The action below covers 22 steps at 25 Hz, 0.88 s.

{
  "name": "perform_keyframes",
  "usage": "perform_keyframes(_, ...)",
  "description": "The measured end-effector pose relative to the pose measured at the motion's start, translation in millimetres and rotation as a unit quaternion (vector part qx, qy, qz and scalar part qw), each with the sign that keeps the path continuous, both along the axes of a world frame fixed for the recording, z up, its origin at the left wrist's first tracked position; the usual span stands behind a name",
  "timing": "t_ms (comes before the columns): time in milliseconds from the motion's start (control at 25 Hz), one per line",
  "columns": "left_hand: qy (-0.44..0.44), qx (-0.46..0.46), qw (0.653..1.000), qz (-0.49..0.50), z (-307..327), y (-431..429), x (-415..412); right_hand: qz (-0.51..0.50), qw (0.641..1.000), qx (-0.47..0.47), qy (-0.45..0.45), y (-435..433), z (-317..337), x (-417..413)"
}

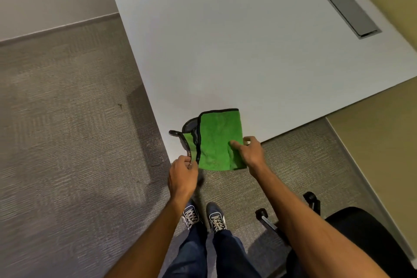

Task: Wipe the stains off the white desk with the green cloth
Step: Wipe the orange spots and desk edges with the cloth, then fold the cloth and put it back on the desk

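Observation:
A green cloth with black trim lies folded on the near corner of the white desk, its lower edge hanging past the desk's front edge. My left hand pinches the cloth's black-trimmed left edge near the bottom. My right hand grips the cloth's lower right corner, with the forefinger lying on the green surface. A grey underside of the cloth shows at its upper left fold. No stains are distinct on the desk top.
A grey cable hatch is set into the desk at the far right. A black office chair stands to my right on the grey carpet. My feet are just below the desk corner.

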<state>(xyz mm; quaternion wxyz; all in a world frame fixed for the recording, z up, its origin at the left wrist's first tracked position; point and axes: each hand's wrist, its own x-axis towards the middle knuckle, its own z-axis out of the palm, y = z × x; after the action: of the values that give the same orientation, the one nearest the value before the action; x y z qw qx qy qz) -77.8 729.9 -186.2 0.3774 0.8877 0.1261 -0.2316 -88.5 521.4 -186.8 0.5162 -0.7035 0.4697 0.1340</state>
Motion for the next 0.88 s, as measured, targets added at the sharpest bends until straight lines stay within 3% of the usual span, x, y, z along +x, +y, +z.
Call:
perform_keyframes(120, 0.13, -0.101, 0.976, 0.146, -3.9, 12.7, -3.1, 0.011, 0.997, 0.081, -0.003, 3.7, 17.4, 8.2)
perform_keyframes(240, 0.286, -0.303, 0.878, 0.236, -2.1, 18.6, -5.0, 0.0, 0.99, 0.136, -0.044, 4.4, 43.3, 14.2)
perform_keyframes(360, 0.324, -0.411, 0.799, 0.295, 2.8, 18.8, 1.9, 0.026, 0.984, 0.164, -0.069, 2.2, 65.4, 11.2)
perform_keyframes(440, 0.334, -0.433, 0.772, 0.323, 6.0, 18.4, 5.2, 0.043, 0.982, 0.17, -0.071, -2.6, 74.1, 2.3)
perform_keyframes(520, 0.345, -0.41, 0.781, 0.321, 7.9, 17.0, 6.2, 0.063, 0.982, 0.165, -0.063, -10.2, 81.0, -6.6)
perform_keyframes(720, 0.336, -0.287, 0.874, 0.201, 10.7, 7.4, 13.8, 0.163, 0.982, 0.075, -0.056, -32.4, 91.6, -23.5)
perform_keyframes(880, 0.341, -0.221, 0.904, 0.132, 24.6, -7.0, 24.5, 0.246, 0.967, -0.019, -0.072, -45.7, 99.2, -28.0)
